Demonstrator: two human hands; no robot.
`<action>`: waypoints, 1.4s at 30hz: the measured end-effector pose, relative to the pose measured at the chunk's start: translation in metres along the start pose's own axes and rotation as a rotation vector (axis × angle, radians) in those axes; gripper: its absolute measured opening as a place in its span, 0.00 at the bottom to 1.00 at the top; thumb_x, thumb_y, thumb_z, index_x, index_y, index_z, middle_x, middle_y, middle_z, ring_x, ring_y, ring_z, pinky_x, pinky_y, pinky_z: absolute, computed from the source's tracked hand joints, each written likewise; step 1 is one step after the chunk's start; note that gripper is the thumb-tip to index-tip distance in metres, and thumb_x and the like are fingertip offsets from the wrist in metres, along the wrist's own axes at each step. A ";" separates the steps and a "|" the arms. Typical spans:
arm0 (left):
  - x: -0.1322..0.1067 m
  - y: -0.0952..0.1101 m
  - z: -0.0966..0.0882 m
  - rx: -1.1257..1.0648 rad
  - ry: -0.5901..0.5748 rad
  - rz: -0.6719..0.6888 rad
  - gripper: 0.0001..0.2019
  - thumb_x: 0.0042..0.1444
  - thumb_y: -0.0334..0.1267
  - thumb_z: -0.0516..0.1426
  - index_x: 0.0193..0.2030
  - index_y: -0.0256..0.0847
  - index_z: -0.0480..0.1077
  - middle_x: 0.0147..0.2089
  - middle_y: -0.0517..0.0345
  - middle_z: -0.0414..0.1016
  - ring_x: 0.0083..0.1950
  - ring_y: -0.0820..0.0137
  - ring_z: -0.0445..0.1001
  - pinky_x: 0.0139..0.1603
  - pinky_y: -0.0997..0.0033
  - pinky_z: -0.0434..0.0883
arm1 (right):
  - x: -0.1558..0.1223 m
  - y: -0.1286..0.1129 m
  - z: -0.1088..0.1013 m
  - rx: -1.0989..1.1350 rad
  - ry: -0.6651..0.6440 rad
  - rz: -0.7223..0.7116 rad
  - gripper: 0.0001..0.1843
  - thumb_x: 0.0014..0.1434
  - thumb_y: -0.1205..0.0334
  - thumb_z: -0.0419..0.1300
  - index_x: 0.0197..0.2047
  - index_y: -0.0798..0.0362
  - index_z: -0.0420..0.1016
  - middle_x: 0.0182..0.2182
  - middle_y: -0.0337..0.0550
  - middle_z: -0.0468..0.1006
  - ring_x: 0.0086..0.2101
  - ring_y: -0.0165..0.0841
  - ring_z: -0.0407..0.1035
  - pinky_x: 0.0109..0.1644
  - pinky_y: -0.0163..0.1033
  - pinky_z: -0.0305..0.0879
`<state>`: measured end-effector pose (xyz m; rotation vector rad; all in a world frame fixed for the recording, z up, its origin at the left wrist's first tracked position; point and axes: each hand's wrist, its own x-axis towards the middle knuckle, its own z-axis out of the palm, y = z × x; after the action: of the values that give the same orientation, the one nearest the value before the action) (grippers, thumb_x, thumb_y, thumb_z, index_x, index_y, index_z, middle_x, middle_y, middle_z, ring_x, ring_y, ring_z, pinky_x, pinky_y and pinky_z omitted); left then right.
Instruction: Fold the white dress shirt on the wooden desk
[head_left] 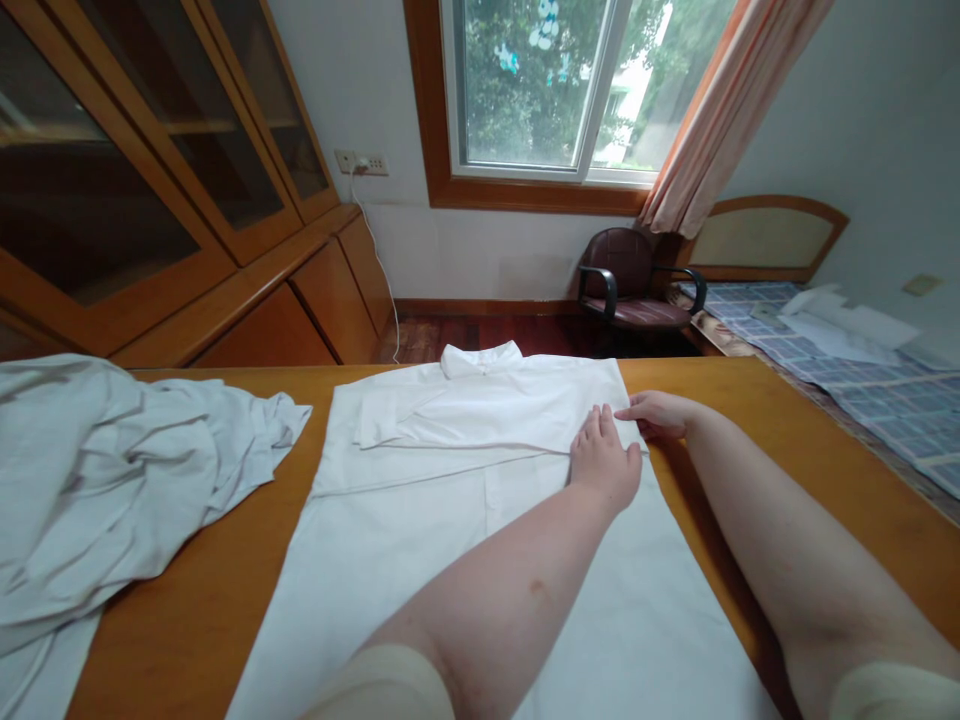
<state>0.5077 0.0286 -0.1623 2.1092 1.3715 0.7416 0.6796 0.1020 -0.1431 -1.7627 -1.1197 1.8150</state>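
A white long-sleeved shirt (pixel 480 425) lies flat on the wooden table (pixel 817 470), its collar (pixel 480 360) at the far end and one sleeve (pixel 397 415) folded across its chest. My left hand (pixel 604 458) rests flat on the shirt's right side, with its fingers spread and pointing away from me. Just beyond it, my right hand (pixel 654 413) touches the shirt's right edge from outside, fingers extended toward the fold. Neither hand visibly grips the cloth. A crumpled pale garment (pixel 112 470) lies at the table's left side.
Beyond the table's far edge are a dark chair (pixel 634 280) and a bed (pixel 847 370) with a checked cover and loose white papers. A wooden glass-fronted cabinet (pixel 150 180) stands at the left. A window (pixel 547 90) with a peach curtain is ahead.
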 end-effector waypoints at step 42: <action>0.001 -0.007 -0.002 0.024 -0.045 0.118 0.17 0.53 0.38 0.55 0.50 0.46 0.69 0.59 0.55 0.65 0.58 0.61 0.62 0.60 0.57 0.59 | -0.063 0.041 0.033 -0.600 0.327 -0.088 0.20 0.52 0.46 0.56 0.20 0.53 0.64 0.14 0.37 0.68 0.17 0.27 0.61 0.22 0.33 0.54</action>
<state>0.5025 0.0321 -0.1652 2.2274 1.2468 0.7227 0.6678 0.0211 -0.1350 -2.1802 -1.6746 1.1389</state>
